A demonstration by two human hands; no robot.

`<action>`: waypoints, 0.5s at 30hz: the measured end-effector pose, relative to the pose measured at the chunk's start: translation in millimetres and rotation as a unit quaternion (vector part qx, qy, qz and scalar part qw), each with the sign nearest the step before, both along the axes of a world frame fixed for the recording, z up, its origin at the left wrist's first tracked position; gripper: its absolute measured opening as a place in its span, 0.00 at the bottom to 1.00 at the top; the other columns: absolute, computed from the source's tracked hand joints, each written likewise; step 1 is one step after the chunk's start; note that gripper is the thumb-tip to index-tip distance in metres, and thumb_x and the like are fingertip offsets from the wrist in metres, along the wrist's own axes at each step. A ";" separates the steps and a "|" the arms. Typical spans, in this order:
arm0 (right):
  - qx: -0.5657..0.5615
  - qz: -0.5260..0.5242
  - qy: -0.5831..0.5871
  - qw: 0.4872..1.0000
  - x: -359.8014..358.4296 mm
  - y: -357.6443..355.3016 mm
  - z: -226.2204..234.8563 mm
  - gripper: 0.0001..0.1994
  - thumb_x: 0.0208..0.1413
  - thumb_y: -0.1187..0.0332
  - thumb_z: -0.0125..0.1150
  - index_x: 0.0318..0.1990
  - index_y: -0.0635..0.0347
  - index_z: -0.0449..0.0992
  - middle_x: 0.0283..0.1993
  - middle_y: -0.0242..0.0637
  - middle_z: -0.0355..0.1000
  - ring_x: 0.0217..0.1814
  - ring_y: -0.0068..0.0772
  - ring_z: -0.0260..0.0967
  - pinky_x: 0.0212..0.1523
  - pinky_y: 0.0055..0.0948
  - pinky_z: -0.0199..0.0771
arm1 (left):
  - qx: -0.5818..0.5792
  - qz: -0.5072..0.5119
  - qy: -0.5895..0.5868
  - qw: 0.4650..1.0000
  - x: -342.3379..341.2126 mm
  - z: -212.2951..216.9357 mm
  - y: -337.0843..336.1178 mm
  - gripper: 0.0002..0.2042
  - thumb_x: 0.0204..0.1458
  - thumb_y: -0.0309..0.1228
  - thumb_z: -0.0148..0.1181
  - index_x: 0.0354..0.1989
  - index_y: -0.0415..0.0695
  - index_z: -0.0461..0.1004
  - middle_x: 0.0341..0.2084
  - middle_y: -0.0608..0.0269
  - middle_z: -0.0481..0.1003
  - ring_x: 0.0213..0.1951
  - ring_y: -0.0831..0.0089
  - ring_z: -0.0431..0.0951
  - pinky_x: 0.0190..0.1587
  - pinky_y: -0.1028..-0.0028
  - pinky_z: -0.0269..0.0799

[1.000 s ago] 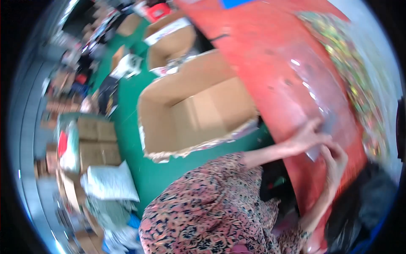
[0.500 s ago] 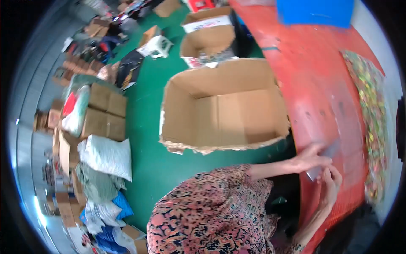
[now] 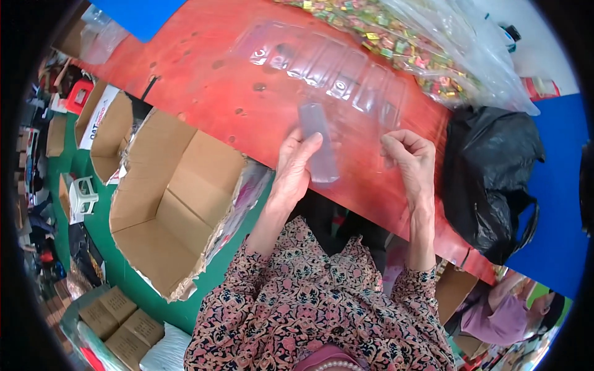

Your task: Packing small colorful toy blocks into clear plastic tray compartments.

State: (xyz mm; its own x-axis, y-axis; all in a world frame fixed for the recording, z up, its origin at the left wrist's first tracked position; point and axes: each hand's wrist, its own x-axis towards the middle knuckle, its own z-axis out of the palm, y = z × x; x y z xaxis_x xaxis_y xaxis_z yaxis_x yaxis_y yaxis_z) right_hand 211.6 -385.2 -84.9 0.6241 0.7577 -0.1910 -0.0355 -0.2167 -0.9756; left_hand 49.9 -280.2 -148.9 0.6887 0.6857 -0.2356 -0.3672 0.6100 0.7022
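1 translucent plastic case (image 3: 324, 159) is gripped along its edge by the left hand (image 3: 291, 170), over the red table (image 3: 198, 80). The right hand (image 3: 411, 156) is pinched; contents cannot be told from where I stand. Slack thumb pressure could let the case slip.

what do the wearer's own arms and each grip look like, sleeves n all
The left sleeve and right sleeve share a busy floral print in pink, cream and dark tones, and both stop well short of the wrists. The left grip and right grip are bare hands, without gloves. No watch or bracelet shows.
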 end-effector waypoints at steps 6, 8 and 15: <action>-0.018 0.087 0.043 0.995 -25.9 -0.5 3.9 0.07 0.51 0.74 0.58 0.31 0.70 0.77 0.21 0.30 0.72 0.21 0.15 0.65 0.21 0.18 0.64 | -0.022 -0.014 -0.012 1.000 16.3 20.7 -23.0 0.25 0.43 0.30 0.67 0.49 0.39 0.64 0.35 0.63 0.72 0.36 0.74 0.75 0.41 0.72 0.74; -0.014 0.104 0.051 0.993 -29.9 -2.1 1.5 0.07 0.51 0.73 0.60 0.32 0.70 0.78 0.22 0.31 0.72 0.21 0.15 0.66 0.22 0.17 0.66 | -0.027 -0.013 -0.014 0.999 13.3 23.8 -22.2 0.24 0.43 0.29 0.67 0.49 0.40 0.64 0.35 0.62 0.73 0.35 0.73 0.75 0.39 0.71 0.75; 0.023 0.156 0.179 0.971 -28.8 -0.8 -7.0 0.08 0.49 0.72 0.64 0.34 0.68 0.79 0.23 0.35 0.74 0.22 0.18 0.70 0.23 0.19 0.72 | -0.052 -0.054 -0.046 0.996 0.0 16.0 -14.7 0.21 0.44 0.25 0.65 0.47 0.39 0.64 0.35 0.56 0.74 0.32 0.70 0.77 0.35 0.69 0.76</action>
